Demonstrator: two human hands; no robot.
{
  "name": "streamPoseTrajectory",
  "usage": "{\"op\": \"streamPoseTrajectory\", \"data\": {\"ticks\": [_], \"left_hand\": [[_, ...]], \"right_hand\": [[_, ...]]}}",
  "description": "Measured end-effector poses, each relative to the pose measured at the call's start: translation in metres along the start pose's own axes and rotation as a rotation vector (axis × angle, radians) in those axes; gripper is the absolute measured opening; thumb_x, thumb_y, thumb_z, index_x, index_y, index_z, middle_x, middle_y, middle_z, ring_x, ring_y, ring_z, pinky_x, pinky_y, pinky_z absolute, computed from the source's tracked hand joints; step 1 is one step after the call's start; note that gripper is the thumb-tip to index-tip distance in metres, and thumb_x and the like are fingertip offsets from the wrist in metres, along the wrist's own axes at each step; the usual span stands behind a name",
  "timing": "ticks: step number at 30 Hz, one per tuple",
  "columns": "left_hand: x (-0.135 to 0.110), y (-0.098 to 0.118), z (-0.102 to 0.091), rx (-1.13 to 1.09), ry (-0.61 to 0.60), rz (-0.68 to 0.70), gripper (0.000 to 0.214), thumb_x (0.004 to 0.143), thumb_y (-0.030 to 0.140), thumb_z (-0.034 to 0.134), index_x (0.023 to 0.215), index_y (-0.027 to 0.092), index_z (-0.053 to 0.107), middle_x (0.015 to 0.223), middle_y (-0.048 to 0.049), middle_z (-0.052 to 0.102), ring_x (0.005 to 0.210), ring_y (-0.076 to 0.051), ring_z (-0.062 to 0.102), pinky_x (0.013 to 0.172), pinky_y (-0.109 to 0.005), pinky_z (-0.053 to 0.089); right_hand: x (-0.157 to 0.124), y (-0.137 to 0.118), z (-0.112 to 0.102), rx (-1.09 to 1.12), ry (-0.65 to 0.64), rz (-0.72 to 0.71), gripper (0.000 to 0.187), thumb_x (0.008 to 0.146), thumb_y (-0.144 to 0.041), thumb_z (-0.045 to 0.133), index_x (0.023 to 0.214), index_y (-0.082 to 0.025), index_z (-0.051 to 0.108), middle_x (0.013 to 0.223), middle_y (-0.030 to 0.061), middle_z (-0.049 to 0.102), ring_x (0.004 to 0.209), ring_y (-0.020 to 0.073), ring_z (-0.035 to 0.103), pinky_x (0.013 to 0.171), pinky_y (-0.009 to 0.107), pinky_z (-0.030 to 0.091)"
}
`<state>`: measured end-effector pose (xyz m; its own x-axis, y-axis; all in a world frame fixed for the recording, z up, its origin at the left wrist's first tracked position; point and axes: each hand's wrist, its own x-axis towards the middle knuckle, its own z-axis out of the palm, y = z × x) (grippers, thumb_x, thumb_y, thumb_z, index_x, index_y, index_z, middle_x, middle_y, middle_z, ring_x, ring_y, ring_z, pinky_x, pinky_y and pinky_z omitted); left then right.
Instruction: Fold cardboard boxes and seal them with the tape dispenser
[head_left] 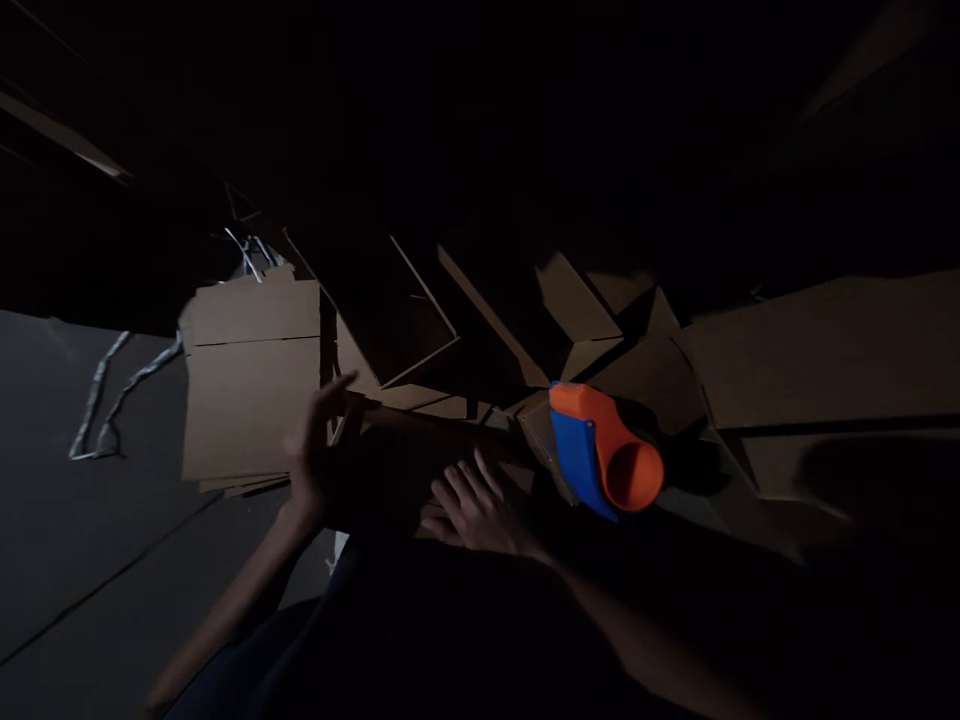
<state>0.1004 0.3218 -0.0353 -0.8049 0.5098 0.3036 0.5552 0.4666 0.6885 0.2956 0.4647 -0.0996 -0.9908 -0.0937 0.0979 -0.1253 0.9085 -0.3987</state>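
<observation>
The scene is very dark. My left hand [319,440] is raised at the left end of a dark cardboard piece [420,440], its fingers apart and upright beside the edge. My right hand [472,505] lies flat on the same cardboard, fingers stretched forward. Just right of my right hand stands an orange and blue tape dispenser [604,450], touched by neither hand. A stack of flat brown cardboard sheets [251,390] lies on the floor behind my left hand.
More folded cardboard boxes and flaps [825,350] pile up to the right and behind. Loose plastic strapping [112,400] lies on the grey floor [90,530] at left. The upper half of the view is black.
</observation>
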Motion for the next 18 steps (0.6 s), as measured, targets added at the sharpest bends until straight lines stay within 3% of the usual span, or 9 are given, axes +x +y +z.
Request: {"op": "streamPoseTrajectory", "data": {"ticks": [4,6,8,10,13,15,18], "left_hand": [[0.010,-0.019,-0.008,0.006,0.162,-0.163,0.044,0.091,0.046,0.063,0.131,0.028,0.053,0.120,-0.0080,0.065,0.095,-0.018,0.068,0.072,-0.033,0.058],[0.024,-0.030,-0.016,0.008,0.132,-0.238,0.044,0.090,0.054,0.061,0.124,0.025,0.058,0.119,-0.0089,0.066,0.096,-0.019,0.068,0.072,-0.031,0.057],[0.047,-0.041,-0.024,-0.015,-0.019,-0.356,0.050,0.089,0.063,0.055,0.115,0.020,0.063,0.108,-0.0096,0.071,0.091,-0.020,0.069,0.068,-0.029,0.054],[0.077,-0.049,-0.029,-0.047,-0.302,-0.477,0.060,0.089,0.071,0.045,0.104,0.017,0.068,0.098,-0.0103,0.074,0.087,-0.022,0.069,0.066,-0.028,0.051],[0.118,-0.053,-0.027,0.008,-0.584,-0.602,0.066,0.079,0.077,0.047,0.077,0.015,0.070,0.076,-0.0104,0.072,0.071,-0.022,0.065,0.058,-0.027,0.044],[0.135,-0.049,-0.017,0.000,-0.686,-0.641,0.061,0.074,0.074,0.052,0.065,0.016,0.067,0.064,-0.0086,0.066,0.063,-0.020,0.060,0.055,-0.027,0.040],[0.139,-0.039,0.003,-0.125,-0.673,-0.642,0.050,0.069,0.066,0.058,0.059,0.018,0.062,0.057,-0.0043,0.057,0.057,-0.016,0.052,0.054,-0.025,0.037]], "right_hand": [[0.013,-0.008,-0.011,-0.133,0.050,-0.060,0.059,0.101,-0.052,0.043,0.144,-0.012,0.052,0.153,0.0172,0.046,0.145,0.0299,0.040,0.117,0.053,0.037],[0.016,-0.010,-0.016,-0.163,0.023,-0.048,0.065,0.102,-0.053,0.040,0.153,-0.012,0.039,0.160,0.0176,0.035,0.150,0.0290,0.031,0.117,0.052,0.036],[0.016,-0.010,-0.019,-0.186,0.015,-0.057,0.070,0.102,-0.053,0.039,0.158,-0.012,0.029,0.162,0.0188,0.030,0.152,0.0298,0.026,0.118,0.052,0.034],[0.015,-0.011,-0.019,-0.205,0.029,-0.074,0.072,0.102,-0.052,0.039,0.160,-0.012,0.023,0.162,0.0206,0.027,0.152,0.0315,0.024,0.118,0.053,0.032],[0.014,-0.012,-0.017,-0.216,0.058,-0.081,0.073,0.103,-0.049,0.041,0.162,-0.014,0.017,0.163,0.0225,0.024,0.152,0.0343,0.023,0.118,0.056,0.029],[0.014,-0.013,-0.016,-0.205,0.063,-0.071,0.074,0.103,-0.048,0.041,0.163,-0.015,0.015,0.163,0.0224,0.022,0.153,0.0347,0.022,0.118,0.056,0.028],[0.015,-0.011,-0.018,-0.173,0.039,-0.049,0.071,0.103,-0.049,0.039,0.163,-0.018,0.016,0.165,0.0206,0.018,0.154,0.0320,0.018,0.119,0.054,0.028]]}}
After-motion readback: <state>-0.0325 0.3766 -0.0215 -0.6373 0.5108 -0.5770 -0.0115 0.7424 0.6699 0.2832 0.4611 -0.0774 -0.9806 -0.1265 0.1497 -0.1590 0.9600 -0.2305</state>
